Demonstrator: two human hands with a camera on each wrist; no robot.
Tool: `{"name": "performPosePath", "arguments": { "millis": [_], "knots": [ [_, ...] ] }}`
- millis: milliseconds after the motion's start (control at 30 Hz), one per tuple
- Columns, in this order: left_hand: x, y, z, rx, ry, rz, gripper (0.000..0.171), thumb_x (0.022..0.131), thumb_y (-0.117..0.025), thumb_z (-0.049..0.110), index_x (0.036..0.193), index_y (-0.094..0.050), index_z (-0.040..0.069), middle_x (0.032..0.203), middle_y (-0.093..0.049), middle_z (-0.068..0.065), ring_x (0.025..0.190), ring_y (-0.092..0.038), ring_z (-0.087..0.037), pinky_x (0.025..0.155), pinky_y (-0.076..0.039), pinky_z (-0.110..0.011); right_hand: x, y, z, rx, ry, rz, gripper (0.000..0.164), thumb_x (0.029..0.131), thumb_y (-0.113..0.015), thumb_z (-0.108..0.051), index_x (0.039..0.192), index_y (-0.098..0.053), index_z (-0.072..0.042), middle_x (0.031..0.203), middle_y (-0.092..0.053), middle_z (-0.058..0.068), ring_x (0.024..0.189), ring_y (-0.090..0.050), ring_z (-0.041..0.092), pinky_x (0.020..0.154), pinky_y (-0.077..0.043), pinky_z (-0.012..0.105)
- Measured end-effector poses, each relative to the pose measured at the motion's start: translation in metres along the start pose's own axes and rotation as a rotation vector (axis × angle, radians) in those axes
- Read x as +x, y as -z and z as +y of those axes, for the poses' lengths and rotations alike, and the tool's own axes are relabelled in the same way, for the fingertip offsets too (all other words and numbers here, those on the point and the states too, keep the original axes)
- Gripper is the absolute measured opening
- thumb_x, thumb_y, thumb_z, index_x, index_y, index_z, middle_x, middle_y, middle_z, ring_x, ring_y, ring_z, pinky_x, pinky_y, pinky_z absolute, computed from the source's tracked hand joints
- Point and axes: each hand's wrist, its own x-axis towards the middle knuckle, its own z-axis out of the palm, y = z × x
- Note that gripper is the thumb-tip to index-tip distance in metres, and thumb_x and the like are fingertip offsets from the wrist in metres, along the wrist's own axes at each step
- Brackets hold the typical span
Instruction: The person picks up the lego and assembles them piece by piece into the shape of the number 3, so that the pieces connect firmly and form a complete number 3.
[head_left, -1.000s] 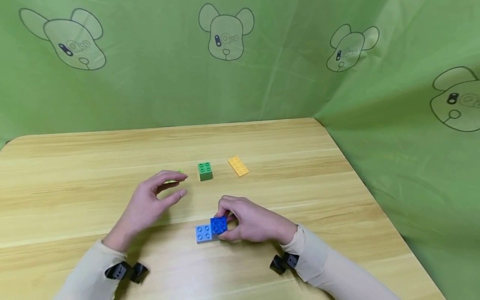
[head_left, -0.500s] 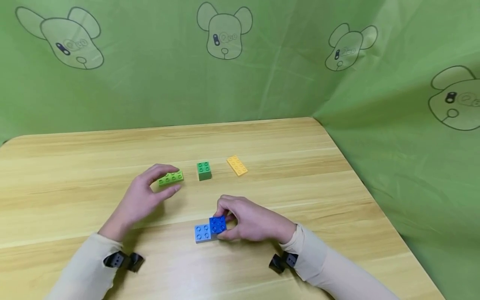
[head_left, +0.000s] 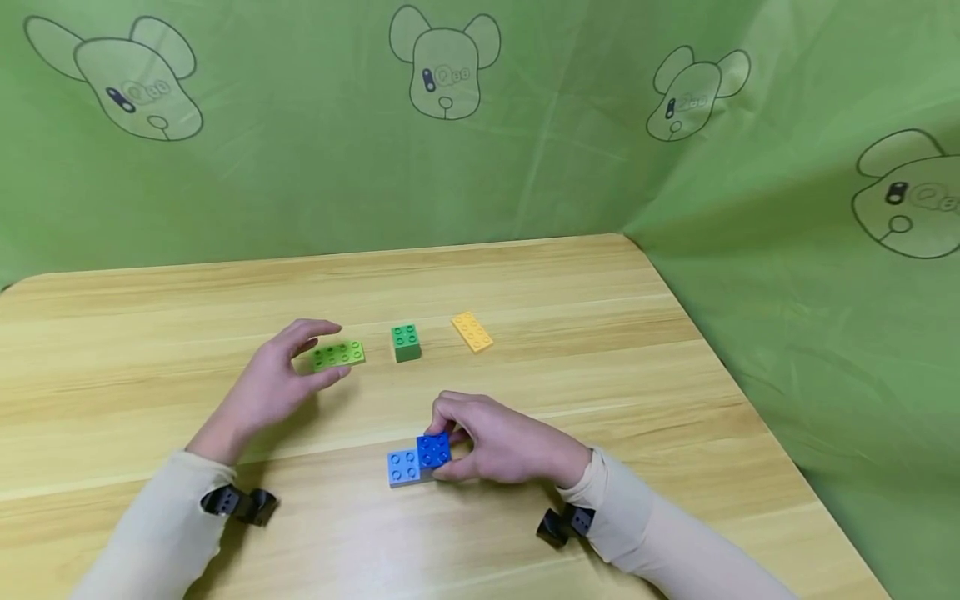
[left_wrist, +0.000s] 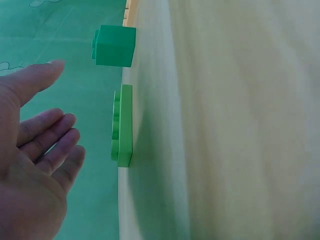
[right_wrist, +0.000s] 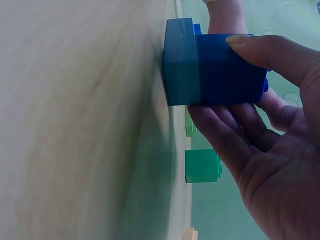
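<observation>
We see the right hand [head_left: 491, 439] pinching the dark blue brick [head_left: 433, 451], which sits on the light blue block [head_left: 402, 467] (part hidden underneath). The left hand [head_left: 272, 382] hangs over the lime brick [head_left: 340, 356], grasping nothing; both wrist views cut off the yellow plate [head_left: 472, 332].

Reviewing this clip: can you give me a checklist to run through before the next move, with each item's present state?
1. Right hand pinching the dark blue brick: ok.
2. Dark blue brick standing on the light blue brick, four light blue studs showing beside it: ok.
3. Dark blue brick firmly pressed home: cannot tell.
4. Lime green plate lying studs up: ok.
5. Left hand gripping the lime green plate: not ok; the left wrist view shows its fingers apart from it.
6. Dark green brick and yellow plate untouched by either hand: ok.
</observation>
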Motion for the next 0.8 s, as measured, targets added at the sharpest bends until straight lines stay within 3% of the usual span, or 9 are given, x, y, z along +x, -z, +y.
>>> {"name": "performPosePath", "arguments": {
  "millis": [567, 800],
  "knots": [
    [0.013, 0.009, -0.01, 0.142, 0.066, -0.098, 0.053, 0.088, -0.075, 0.02, 0.131, -0.055, -0.003, 0.133, -0.053, -0.019, 0.124, -0.047, -0.044, 0.104, -0.037, -0.059, 0.002, 0.0, 0.001, -0.004, 0.007, -0.003, 0.031, 0.081, -0.082, -0.016, 0.094, -0.054, -0.018, 0.098, -0.056, -0.008, 0.091, -0.056, 0.009, 0.083, -0.052, 0.025],
    [0.018, 0.008, -0.009, 0.184, 0.067, -0.154, 0.05, 0.085, -0.077, 0.015, 0.124, -0.057, -0.01, 0.116, -0.059, -0.02, 0.104, -0.057, -0.036, 0.096, -0.046, -0.054, 0.0, 0.0, 0.002, 0.002, 0.005, 0.0, 0.031, 0.082, -0.082, -0.017, 0.094, -0.054, -0.019, 0.099, -0.056, -0.008, 0.092, -0.057, 0.009, 0.083, -0.052, 0.025]
  ]
}}
